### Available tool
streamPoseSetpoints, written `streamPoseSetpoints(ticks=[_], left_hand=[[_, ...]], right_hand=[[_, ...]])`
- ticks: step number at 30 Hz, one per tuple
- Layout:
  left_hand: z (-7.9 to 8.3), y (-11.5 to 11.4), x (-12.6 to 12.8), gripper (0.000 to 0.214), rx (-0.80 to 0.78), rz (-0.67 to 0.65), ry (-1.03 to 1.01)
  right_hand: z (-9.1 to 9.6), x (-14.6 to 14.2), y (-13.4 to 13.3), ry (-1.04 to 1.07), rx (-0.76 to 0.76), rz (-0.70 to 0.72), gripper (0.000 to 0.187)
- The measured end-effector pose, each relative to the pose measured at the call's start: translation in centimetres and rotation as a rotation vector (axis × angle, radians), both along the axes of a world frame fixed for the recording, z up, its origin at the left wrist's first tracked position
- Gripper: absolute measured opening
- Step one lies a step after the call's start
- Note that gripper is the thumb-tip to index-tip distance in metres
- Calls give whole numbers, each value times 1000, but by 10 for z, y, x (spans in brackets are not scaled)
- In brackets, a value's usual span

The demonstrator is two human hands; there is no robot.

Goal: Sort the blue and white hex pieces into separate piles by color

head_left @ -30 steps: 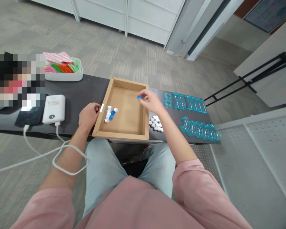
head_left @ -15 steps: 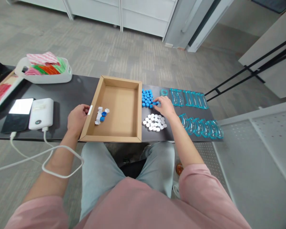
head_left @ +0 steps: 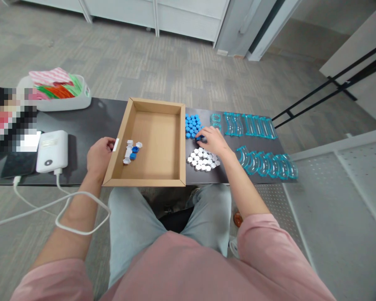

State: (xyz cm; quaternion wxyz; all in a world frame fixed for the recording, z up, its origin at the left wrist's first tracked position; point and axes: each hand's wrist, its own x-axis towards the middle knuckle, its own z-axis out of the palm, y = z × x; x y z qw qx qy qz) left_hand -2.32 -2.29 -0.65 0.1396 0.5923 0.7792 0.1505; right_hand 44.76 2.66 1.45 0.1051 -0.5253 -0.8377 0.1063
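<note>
A shallow cardboard box [head_left: 156,182] lies on the dark table. Against the outer side of its left wall my left hand [head_left: 99,156] rests with curled fingers, closed at the edge by a white label. Inside the box, toward the left, are several white hexagonal pieces [head_left: 128,153] and two blue ones [head_left: 133,155], close together. To the right of the box my right hand [head_left: 213,141] reaches down between two groups, its fingertips pinching a blue hexagonal piece that is partly hidden. Many blue hexagonal pieces [head_left: 192,125] lie just beyond it; white hexagonal pieces [head_left: 202,161] lie nearer me.
Clear teal-edged plastic pieces [head_left: 260,125] lie in rows at the right, with curved ones [head_left: 266,165] nearer me. At left are a white power bank [head_left: 52,151] with a cable [head_left: 81,192], a dark phone-like slab [head_left: 20,161], and a white bin [head_left: 62,103] of colourful items.
My right hand has moved slightly left and toward me, drawing the pinched blue piece off the edge of the blue group. My left hand stays at the box's wall. The view has shifted slightly.
</note>
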Motion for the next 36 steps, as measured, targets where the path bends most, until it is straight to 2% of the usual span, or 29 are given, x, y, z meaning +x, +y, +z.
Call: streamPoseSetpoints(ticks=[4, 9, 13, 19, 22, 29, 32, 36], left_hand=[[1, 0, 0, 37, -21, -10, -20], [0, 2, -2, 36, -17, -12, -20], [0, 1, -1, 34, -12, -4, -16], [1, 0, 0, 33, 2, 8, -20], [-1, 0, 0, 32, 8, 2, -20], [-2, 0, -2, 34, 13, -24, -41], [-2, 1, -1, 34, 0, -26, -36], [-2, 2, 0, 31, 7, -23, -35]], right_hand=[[1, -2, -1, -16, -6, -8, 28], [0, 3, -3, 68, 63, -83, 31], [-7, 4, 0, 123, 94, -130, 21], [-13, -1, 3, 121, 83, -114, 10], [-9, 3, 0, 181, 143, -146, 10], [12, 40, -16, 334, 272, -386, 14], [15, 46, -21, 325, 186, -369, 15], [11, 32, -21, 265, -27, -202, 19]])
